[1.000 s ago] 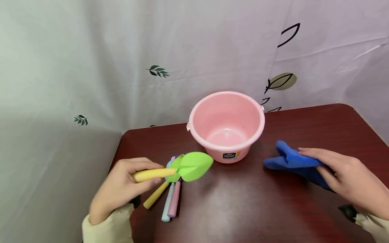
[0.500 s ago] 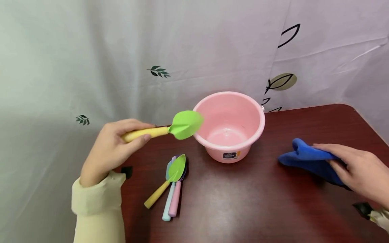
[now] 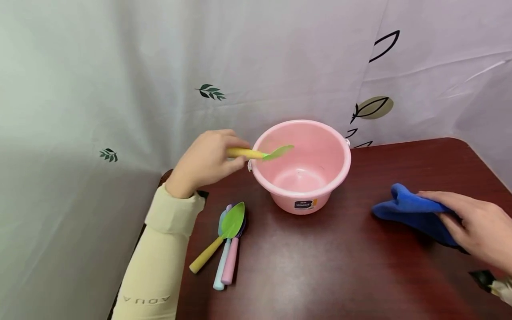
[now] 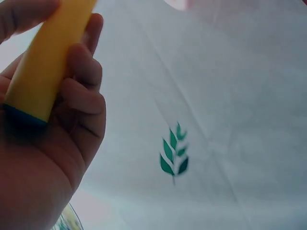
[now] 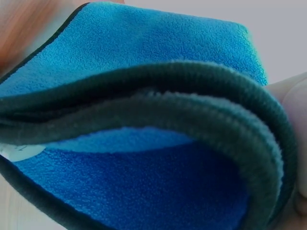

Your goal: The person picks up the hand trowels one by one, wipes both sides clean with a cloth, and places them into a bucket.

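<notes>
In the head view my left hand [image 3: 212, 160] grips a small garden trowel [image 3: 279, 152] by its yellow handle. Its green blade hangs over the left side of the pink bucket [image 3: 285, 203]. The left wrist view shows fingers curled around the yellow handle [image 4: 48, 67], whose end is dark. On the right, my right hand [image 3: 476, 222] holds a folded blue cloth [image 3: 414, 212] low over the table. Up close in the right wrist view, this cloth [image 5: 163, 36] is fluffy with dark edging, pinched at the right edge.
A bunch of small hand tools lies left of the bucket: a green trowel [image 3: 234, 221] with a yellow handle, overlapping ones with a light blue handle [image 3: 222, 266] and a pink handle [image 3: 230, 262]. Behind the dark red table [image 3: 304, 271] hangs a pale curtain [image 3: 280, 58].
My left hand has lifted the trowel off the bunch of tools, then moved right until its blade is over the bucket. My right hand has shifted slightly right with the cloth.
</notes>
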`<state>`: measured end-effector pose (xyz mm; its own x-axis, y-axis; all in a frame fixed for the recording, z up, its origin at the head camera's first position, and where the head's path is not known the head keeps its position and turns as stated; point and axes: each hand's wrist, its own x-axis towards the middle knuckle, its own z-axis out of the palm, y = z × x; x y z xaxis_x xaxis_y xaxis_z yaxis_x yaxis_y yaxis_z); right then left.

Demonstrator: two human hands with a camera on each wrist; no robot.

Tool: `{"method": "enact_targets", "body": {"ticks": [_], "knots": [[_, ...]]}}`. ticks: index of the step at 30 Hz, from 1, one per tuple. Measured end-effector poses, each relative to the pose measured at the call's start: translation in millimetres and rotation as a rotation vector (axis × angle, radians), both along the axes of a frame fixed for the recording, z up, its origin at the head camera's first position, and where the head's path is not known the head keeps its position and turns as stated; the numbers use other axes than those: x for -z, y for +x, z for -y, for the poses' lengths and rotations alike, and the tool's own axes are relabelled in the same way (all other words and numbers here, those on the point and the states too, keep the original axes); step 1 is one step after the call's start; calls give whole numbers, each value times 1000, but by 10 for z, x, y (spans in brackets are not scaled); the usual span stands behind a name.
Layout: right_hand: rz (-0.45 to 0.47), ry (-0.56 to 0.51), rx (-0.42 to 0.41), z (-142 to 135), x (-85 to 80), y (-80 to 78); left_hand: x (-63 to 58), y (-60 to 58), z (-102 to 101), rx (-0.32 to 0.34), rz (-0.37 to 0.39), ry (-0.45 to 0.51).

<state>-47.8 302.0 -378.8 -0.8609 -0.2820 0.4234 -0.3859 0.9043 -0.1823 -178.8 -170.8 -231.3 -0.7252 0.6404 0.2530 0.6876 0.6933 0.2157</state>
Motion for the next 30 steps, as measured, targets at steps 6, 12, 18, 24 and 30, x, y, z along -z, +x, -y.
{"method": "enact_targets", "body": {"ticks": [6, 12, 18, 24, 30], "knots": [[13, 4, 13, -9, 53, -1, 103, -64, -319, 30, -36, -112], [25, -6, 3, -4, 77, -3, 234, -143, -499, 5, 11, -159], [33, -14, 18, 21, 89, 17, 333, -227, -610, 25, 62, -204], [16, -1, 1, 30, 107, -17, 402, -288, -713, -3, 145, -257], [2, 3, -5, 30, 116, -59, 475, -338, -817, -36, 220, -305]]}}
